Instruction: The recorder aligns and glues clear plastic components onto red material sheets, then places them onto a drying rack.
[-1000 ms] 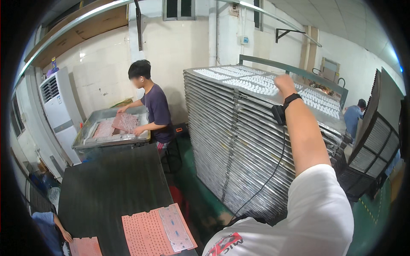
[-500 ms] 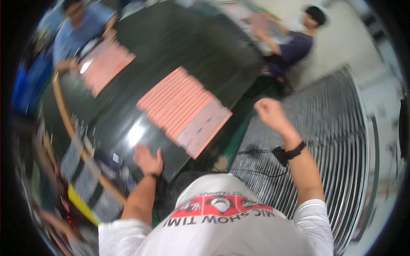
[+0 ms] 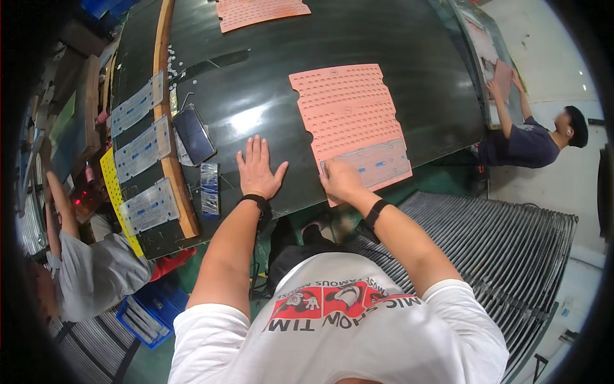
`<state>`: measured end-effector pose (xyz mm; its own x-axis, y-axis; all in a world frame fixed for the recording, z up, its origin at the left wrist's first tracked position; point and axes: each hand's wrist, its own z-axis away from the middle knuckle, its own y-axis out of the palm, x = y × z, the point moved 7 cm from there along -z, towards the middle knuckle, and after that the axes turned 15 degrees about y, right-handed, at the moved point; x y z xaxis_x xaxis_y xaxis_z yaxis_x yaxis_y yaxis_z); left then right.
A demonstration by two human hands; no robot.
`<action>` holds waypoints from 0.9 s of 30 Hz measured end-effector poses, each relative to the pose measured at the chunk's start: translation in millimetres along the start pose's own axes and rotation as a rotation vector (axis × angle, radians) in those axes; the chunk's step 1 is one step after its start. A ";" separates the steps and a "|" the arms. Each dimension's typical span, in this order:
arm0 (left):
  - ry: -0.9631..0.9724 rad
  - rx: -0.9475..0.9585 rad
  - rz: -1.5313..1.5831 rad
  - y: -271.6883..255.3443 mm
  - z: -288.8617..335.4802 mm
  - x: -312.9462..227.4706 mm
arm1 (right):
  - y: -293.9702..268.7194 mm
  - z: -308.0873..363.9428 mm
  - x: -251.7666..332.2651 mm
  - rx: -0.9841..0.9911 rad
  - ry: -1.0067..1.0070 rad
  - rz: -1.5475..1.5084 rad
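The dark tabletop is carrying a pink perforated sheet lying flat near its near edge. The right hand is pressing its grip, fingers curled, onto the clear plastic strip at the sheet's near end, seemingly seating it, while the left hand is resting splayed and empty just left, likely bracing.

Dark phone lying face up beside a curved wooden strip. Three clear plastic strips laid across that wood, above a yellow perforated sheet. Second pink sheet at the far table edge. Stacked metal racks lower right. Blue crate on the green floor.
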<state>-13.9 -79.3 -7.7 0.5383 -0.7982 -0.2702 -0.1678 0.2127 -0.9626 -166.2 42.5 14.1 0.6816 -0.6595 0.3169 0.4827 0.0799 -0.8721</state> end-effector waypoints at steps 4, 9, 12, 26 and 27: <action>0.004 -0.011 0.000 0.2 0.0 -3.2 | -16.7 0.9 -7.6 0.009 0.002 0.012; 0.008 -0.027 0.018 1.3 -0.7 -4.4 | -98.8 5.3 -62.1 0.055 0.179 -0.260; -0.001 -0.013 0.013 0.6 3.8 0.3 | -179.8 21.5 -98.9 0.012 0.203 -0.261; 0.318 0.009 0.409 -19.2 -35.0 -78.7 | -389.6 153.1 -138.6 -0.591 0.402 0.115; 0.464 0.052 0.645 -31.6 -42.4 -125.5 | -403.5 168.6 -139.5 -0.629 0.415 0.153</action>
<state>-111.2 -9.8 57.4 -0.0525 -0.6596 -0.7498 -0.2842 0.7297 -0.6219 -363.4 228.3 384.7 0.3934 -0.9117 0.1185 -0.0888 -0.1660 -0.9821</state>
